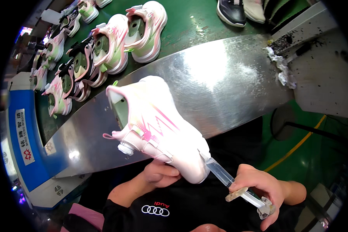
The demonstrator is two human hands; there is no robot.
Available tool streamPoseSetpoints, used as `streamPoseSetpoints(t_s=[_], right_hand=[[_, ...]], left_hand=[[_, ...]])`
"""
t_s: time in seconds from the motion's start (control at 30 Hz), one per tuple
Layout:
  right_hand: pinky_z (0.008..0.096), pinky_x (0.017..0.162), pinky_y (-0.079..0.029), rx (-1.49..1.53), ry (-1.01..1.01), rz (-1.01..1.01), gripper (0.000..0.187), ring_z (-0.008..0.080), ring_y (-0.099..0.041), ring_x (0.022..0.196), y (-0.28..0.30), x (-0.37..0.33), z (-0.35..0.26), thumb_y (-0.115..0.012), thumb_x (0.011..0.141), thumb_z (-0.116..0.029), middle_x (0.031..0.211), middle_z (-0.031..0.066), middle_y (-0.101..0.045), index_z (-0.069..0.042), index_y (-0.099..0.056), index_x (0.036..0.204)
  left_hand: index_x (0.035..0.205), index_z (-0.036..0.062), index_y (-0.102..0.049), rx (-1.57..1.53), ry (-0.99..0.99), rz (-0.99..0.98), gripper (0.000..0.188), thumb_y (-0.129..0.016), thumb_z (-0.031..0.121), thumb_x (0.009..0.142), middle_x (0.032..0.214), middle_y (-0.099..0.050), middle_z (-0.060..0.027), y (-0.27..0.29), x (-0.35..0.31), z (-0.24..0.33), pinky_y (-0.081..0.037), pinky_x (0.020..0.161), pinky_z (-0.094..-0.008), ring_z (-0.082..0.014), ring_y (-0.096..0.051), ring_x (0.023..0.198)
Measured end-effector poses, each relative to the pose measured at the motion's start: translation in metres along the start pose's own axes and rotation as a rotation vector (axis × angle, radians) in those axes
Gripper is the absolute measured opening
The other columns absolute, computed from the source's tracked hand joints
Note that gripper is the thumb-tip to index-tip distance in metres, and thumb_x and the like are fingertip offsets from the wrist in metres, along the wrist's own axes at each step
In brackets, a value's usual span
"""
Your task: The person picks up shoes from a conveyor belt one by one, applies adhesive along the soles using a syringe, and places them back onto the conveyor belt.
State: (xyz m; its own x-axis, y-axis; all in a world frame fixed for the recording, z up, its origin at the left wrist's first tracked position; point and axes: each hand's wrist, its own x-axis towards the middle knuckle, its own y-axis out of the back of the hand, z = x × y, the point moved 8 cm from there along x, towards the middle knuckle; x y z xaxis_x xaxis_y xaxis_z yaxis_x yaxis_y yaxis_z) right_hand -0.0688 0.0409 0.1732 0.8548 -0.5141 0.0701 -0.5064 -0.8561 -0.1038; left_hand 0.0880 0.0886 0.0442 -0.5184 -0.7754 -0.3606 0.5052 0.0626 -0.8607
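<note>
Pink-and-white shoe (pixel 154 112): held up over the near edge of the metal table (pixel 228 112), its toe slanting down and right toward the person, its ankle opening at the left.
White dial (pixel 125 149): on the shoe's strap side, facing left and toward the person.
Left hand (pixel 158 174): clamped on the shoe from the near side, fingers curled against the forefoot.
Right hand (pixel 259 183): clamped around the clear syringe (pixel 220 173), near its flange (a lumpy, wrapped-looking piece), with the plunger (pixel 253 199) drawn partly out.
Syringe tip (pixel 205 156): at the toe's edge; glare bleaches this part, so I cannot tell whether it touches or hovers just beside.
Step in hand: judging by the pose, the syringe is being worked at the toe edge while the other hand steadies the shoe.
Next move calls for: in my judgement, a firm left grip, the tip kept lined up with that edge, and gentle, even pressure on the plunger.
Green bench (pixel 189 23): beyond the table, bearing more shoes (pixel 147 34) in rows at the left.
Crumpled white material (pixel 283 69): at the table's far right end.
</note>
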Motion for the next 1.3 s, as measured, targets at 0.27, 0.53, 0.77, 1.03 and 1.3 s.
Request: streamPoseSetpoints(t_s=[0.27,0.53,0.77,1.03,1.3], right_hand=[[0.0281,0.070,-0.029,-0.084,-0.019,0.133,0.093,0.0157,-0.056,0.085,0.008,-0.026,-0.023,-0.075,0.058,-0.061,0.104,0.0094,-0.063,0.001,-0.049,0.123],[0.0291,0.069,-0.031,-0.300,0.070,0.193,0.091,0.0167,-0.056,0.083,0.009,-0.035,-0.030,-0.076,0.057,-0.062,0.102,0.0092,-0.064,-0.001,-0.050,0.120],[0.0302,0.066,-0.031,-0.396,0.129,0.246,0.089,0.0176,-0.055,0.078,0.005,-0.031,-0.029,-0.077,0.057,-0.062,0.097,0.0075,-0.063,-0.002,-0.052,0.118],[0.0301,0.065,-0.029,-0.649,0.093,0.197,0.083,0.0165,-0.045,0.070,-0.006,-0.023,-0.025,-0.078,0.057,-0.059,0.093,0.0034,-0.060,-0.007,-0.054,0.115],[0.0274,0.054,-0.033,-0.840,0.190,0.259,0.071,0.0154,-0.041,0.058,-0.017,-0.018,-0.013,-0.076,0.062,-0.048,0.091,0.0033,-0.063,-0.006,-0.055,0.115]], left_hand=[[0.111,0.0104,-0.052,-0.083,0.125,0.100,0.030,-0.056,0.003,0.082,0.102,-0.058,-0.0057,-0.022,0.051,-0.003,-0.050,0.070,-0.0280,-0.0181,-0.060,0.091],[0.134,0.0141,-0.038,-0.222,0.028,-0.201,0.062,-0.060,-0.007,0.081,0.129,-0.049,-0.0100,-0.029,0.075,0.002,-0.047,0.097,-0.0372,-0.0253,-0.050,0.118],[0.132,0.0175,-0.041,-0.281,-0.014,-0.182,0.061,-0.062,-0.007,0.080,0.126,-0.052,-0.0067,-0.037,0.082,0.009,-0.048,0.095,-0.0338,-0.0215,-0.052,0.116],[0.124,0.0158,-0.049,-0.298,-0.048,-0.178,0.048,-0.063,-0.001,0.082,0.118,-0.057,-0.0039,-0.033,0.086,0.009,-0.052,0.089,-0.0295,-0.0198,-0.057,0.109],[0.117,0.0089,-0.055,-0.358,-0.051,-0.226,0.032,-0.060,0.003,0.086,0.114,-0.060,-0.0076,-0.044,0.083,0.013,-0.053,0.085,-0.0274,-0.0198,-0.058,0.109]])
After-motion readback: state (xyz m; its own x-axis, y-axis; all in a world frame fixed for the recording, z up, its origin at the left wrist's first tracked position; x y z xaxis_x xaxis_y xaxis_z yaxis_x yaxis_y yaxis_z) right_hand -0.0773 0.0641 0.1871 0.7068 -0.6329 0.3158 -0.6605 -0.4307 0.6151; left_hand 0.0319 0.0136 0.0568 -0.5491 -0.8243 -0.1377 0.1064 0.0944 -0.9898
